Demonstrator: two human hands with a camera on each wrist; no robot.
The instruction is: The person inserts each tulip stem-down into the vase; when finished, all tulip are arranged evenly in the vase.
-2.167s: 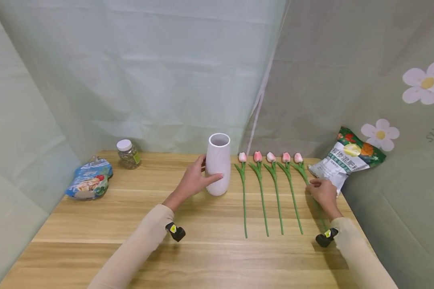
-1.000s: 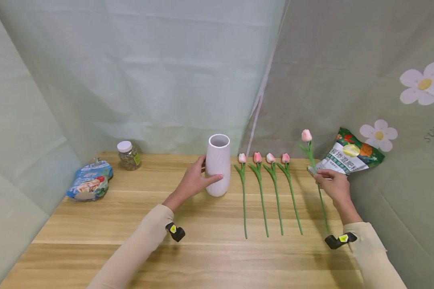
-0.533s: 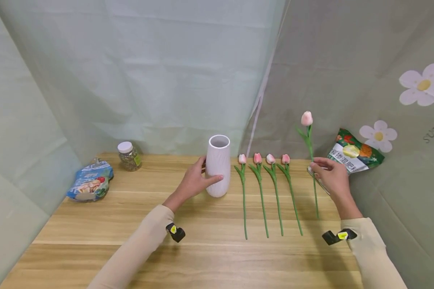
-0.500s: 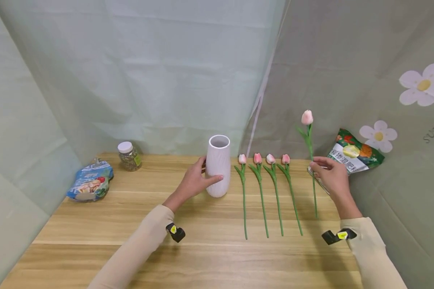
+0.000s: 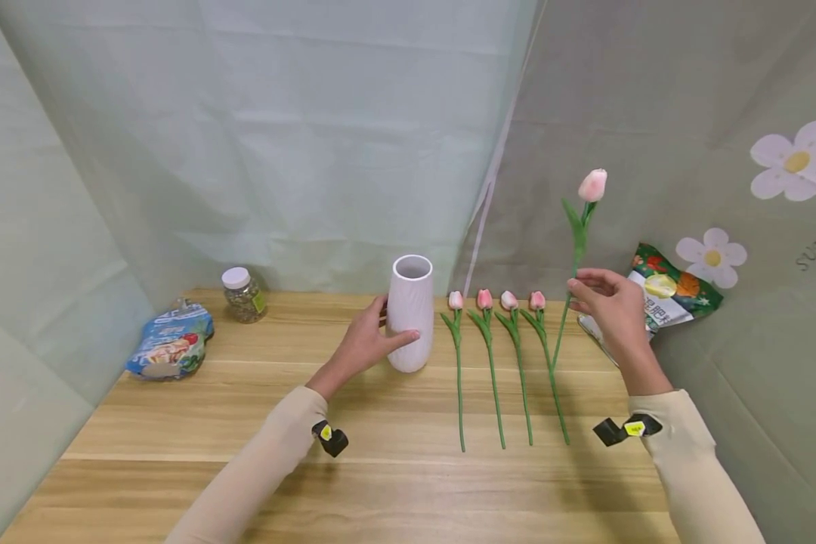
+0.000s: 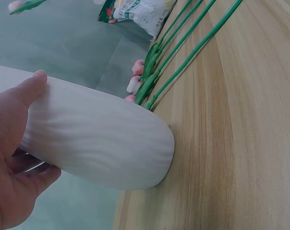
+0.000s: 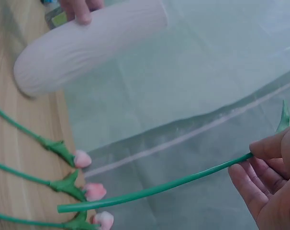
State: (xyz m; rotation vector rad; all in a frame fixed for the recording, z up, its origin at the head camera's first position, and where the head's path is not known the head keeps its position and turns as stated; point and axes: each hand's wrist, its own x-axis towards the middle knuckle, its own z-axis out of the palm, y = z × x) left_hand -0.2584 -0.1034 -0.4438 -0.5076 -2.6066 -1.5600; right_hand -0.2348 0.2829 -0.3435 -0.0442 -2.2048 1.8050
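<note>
A white ribbed vase (image 5: 415, 313) stands upright on the wooden table. My left hand (image 5: 367, 336) holds it from the left, thumb across the front and fingers around the far side; the left wrist view shows this grip on the vase (image 6: 102, 134) closely. Raised at the right is a pink artificial tulip (image 5: 580, 234), its stem pinched between thumb and fingers of my right hand (image 5: 615, 310). In the right wrist view the stem's free end (image 7: 154, 189) points toward the vase. Several more tulips (image 5: 486, 325) lie side by side between vase and right hand.
A green-and-white printed bag (image 5: 676, 291) leans at the right rear against the wall sheet. Toward the left rear are a white-lidded jar (image 5: 245, 298) and a blue package (image 5: 171, 341). Fabric sheets (image 5: 299, 151) hang behind the table (image 5: 394, 483).
My right hand has picked up the rightmost tulip from the table, lifted it, and shifted slightly left; its stem now tilts lower-left. My left hand and the vase stay put.
</note>
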